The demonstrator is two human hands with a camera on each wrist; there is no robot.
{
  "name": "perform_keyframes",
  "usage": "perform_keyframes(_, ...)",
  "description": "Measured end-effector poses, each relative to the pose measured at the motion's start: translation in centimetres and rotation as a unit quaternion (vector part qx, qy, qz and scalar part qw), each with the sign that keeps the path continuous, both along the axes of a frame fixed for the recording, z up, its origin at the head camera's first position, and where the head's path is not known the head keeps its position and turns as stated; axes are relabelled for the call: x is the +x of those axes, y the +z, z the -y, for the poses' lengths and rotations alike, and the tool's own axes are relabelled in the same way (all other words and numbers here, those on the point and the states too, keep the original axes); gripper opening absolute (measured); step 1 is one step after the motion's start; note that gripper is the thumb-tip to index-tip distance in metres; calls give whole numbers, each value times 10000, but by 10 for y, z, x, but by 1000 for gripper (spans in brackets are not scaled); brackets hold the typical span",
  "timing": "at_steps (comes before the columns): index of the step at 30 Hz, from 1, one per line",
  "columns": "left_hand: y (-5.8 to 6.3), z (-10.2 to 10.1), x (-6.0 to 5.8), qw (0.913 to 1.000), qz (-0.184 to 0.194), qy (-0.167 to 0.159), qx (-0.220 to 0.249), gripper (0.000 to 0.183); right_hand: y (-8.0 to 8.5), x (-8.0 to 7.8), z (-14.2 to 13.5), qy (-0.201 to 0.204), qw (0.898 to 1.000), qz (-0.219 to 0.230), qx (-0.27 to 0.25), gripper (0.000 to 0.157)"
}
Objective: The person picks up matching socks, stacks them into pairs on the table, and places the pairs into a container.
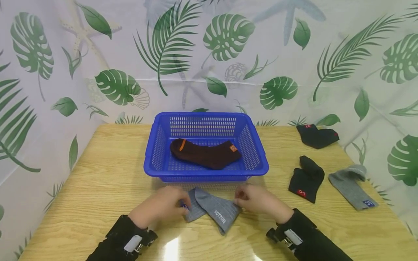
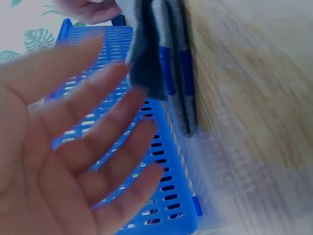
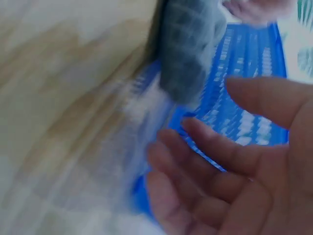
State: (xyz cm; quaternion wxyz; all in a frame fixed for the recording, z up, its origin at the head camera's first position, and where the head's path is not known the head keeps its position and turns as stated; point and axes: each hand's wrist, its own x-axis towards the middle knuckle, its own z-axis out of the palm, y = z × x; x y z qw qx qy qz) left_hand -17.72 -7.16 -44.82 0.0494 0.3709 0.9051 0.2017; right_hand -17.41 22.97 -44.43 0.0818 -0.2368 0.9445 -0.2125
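Note:
A pair of grey socks (image 1: 219, 206), one marked COTTON, lies folded across itself on the table in front of the blue basket. At its left end is my left hand (image 1: 161, 206); the left wrist view shows the fingers (image 2: 110, 127) spread and nearly straight beside the socks (image 2: 146, 54), gripping nothing. My right hand (image 1: 259, 201) is by the right end. Its fingers (image 3: 195, 171) are loosely bent below the socks (image 3: 188, 54) in the right wrist view, with nothing held. Blue tags show on the cuffs in the left wrist view.
Behind the grey socks stands the blue basket (image 1: 205, 173), with dark brown socks (image 1: 205, 154) inside. On the table's right side lie black socks with a red tag (image 1: 307, 179), another black pair (image 1: 316, 137) farther back, and lighter grey socks (image 1: 349, 186). A leaf-print cloth (image 1: 235, 94) hangs behind.

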Motion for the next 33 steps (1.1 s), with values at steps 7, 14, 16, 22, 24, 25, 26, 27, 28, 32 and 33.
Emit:
perform_keyframes(7, -8, -14, -5, 9930, -96, 1153, -240, 33, 6, 29, 41, 308, 9890, -919, 1118, 38)
perform_keyframes(14, -14, -19, -8, 9860, 31, 1575, -540, 39, -3, 33, 49, 677, 9802, -1009, 1563, 23)
perform_keyframes(16, -15, -18, -9, 9854, 132, 1608, -540, 41, -2, 30, 44, 616, 9871, -657, 1324, 19)
perform_keyframes(22, -16, -8, -12, 9881, 443, 1413, -408, 34, 13, 15, 15, 455, 9976, 280, 434, 18)
perform_keyframes(24, -15, -5, -12, 9887, 540, 1336, -403, 28, 17, 8, 4, 556, 9969, 553, -78, 14)
perform_keyframes(25, -14, -4, -12, 9888, 572, 1314, -410, 27, 19, 5, -1, 669, 9946, 692, -396, 12)
perform_keyframes(26, -13, -3, -12, 9886, 639, 1303, -396, 26, 20, 1, -4, 744, 9912, 841, -699, 11)
perform_keyframes(27, -13, -2, -12, 9884, 700, 1298, -369, 25, 20, -2, -8, 831, 9878, 897, -962, 9)
perform_keyframes(28, -12, -2, -13, 9882, 735, 1299, -348, 24, 19, -5, -11, 897, 9846, 943, -1169, 8)
perform_keyframes(32, -11, -1, -15, 9863, 812, 1388, -355, 22, 11, -16, -19, 795, 9833, 944, -1340, 8)
perform_keyframes(33, -11, -1, -15, 9863, 780, 1404, -376, 23, 8, -19, -20, 740, 9874, 796, -1153, 10)
